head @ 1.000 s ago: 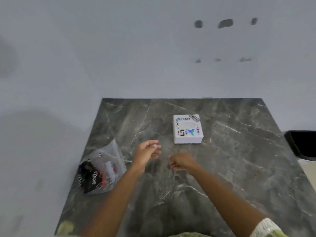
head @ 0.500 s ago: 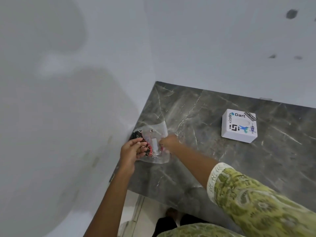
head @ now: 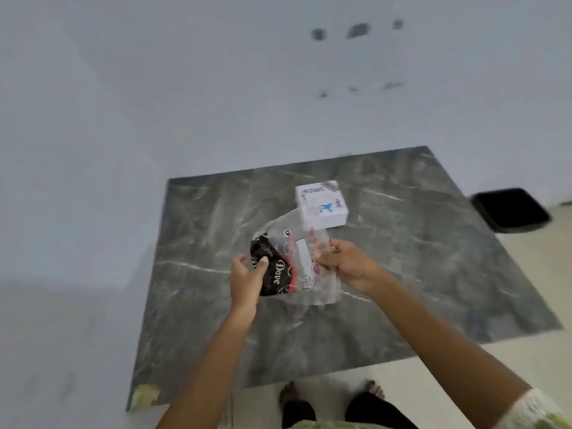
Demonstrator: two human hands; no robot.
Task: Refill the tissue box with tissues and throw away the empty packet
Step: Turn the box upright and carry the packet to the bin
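Observation:
I hold a clear plastic tissue packet with black and red print above the middle of the dark marble table. My left hand grips its left, black-printed edge. My right hand pinches its right edge. The packet looks flat; what is inside it I cannot make out. The white tissue box with stickers on its lid stands on the table just behind the packet, and the packet's top corner overlaps its front.
A black bin sits on the floor past the table's right edge. A white wall runs behind and to the left. My feet show below the table's near edge, on a pale floor.
Both hands took the packet from the table's left edge, lifted it and brought it to the middle, in front of the tissue box. The view swung back to the right.

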